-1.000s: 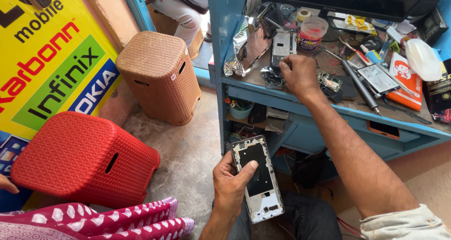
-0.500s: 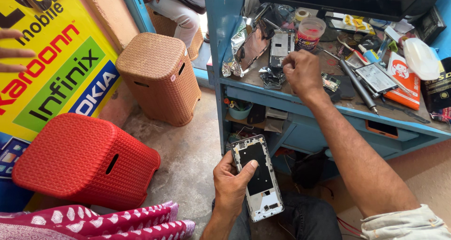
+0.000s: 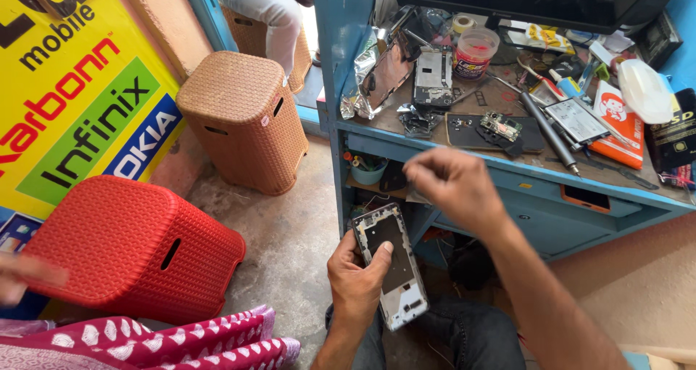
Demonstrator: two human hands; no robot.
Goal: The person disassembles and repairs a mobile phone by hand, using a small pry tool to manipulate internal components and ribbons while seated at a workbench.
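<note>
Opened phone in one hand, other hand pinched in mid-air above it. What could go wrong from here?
1. The left hand grips the opened phone frame alone, over the concrete floor; a slip could drop it.
2. The right hand is closed with fingertips pinched; whether it holds a small part cannot be seen, but one could fall and get lost.
3. A loose circuit board lies near the crowded blue bench's front edge, where an arm might knock it off.

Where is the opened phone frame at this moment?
The opened phone frame is low in the head view, held in the left hand, below the blue workbench.
</note>
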